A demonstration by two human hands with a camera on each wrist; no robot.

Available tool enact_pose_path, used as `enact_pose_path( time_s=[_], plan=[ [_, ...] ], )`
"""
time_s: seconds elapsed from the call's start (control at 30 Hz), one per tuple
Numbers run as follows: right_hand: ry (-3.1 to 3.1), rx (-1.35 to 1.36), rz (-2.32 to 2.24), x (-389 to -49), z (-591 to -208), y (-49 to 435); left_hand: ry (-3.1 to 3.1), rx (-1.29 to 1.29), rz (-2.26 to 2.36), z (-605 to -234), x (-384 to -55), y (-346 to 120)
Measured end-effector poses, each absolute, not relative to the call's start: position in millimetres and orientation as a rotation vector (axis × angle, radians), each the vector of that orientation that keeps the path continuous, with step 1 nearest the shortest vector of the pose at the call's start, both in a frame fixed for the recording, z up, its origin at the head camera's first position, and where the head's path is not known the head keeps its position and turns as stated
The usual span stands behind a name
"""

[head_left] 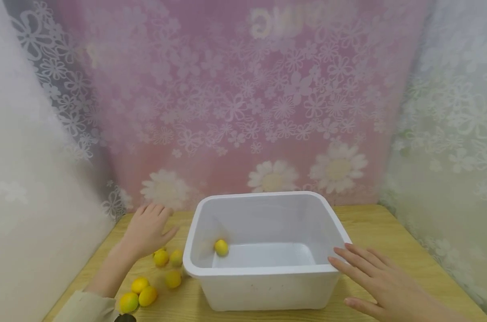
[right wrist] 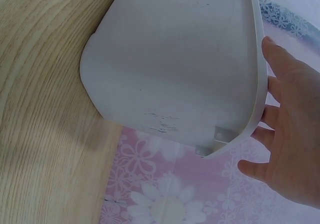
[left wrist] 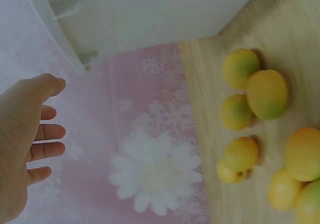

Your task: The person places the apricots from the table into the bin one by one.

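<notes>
A white plastic tub [head_left: 267, 290] stands on the table, with one yellow lemon [head_left: 221, 247] inside near its left end. My left hand [head_left: 148, 230] is in the air left of the tub, fingers loosely extended and holding nothing. Below it, several yellow lemons with green patches [left wrist: 267, 95] lie on the table, in one group near the tub and another [head_left: 147, 296] nearer me. My right hand [head_left: 372, 277] is at the tub's right front corner, fingers spread, fingertips right at the rim [right wrist: 261, 74].
The wooden table [head_left: 364, 228] has rounded far corners. Behind it hangs a pink curtain [head_left: 227, 170] printed with flowers, and pale sheets [head_left: 449, 179] close in both sides. Part of a dark round object [head_left: 125, 318] shows at the lower edge by the left sleeve [head_left: 86, 306].
</notes>
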State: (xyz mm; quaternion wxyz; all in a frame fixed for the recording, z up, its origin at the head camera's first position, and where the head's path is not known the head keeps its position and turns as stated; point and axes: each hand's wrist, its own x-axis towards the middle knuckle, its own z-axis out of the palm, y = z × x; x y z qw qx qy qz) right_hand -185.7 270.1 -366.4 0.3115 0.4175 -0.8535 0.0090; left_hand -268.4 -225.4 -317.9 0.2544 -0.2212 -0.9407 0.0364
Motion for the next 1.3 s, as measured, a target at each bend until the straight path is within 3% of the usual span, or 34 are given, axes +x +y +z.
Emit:
enact_pose_path(
  time_s=[0.63, 1.3],
  plan=[
    [-2.221, 1.111, 0.008, -186, -367, 270, -2.635, -0.58, 0.142, -412, -253, -249],
    [-2.195, 1.112, -0.012, -188, -366, 270, -2.735, -0.619, 0.267, -451, -252, -247]
  ],
)
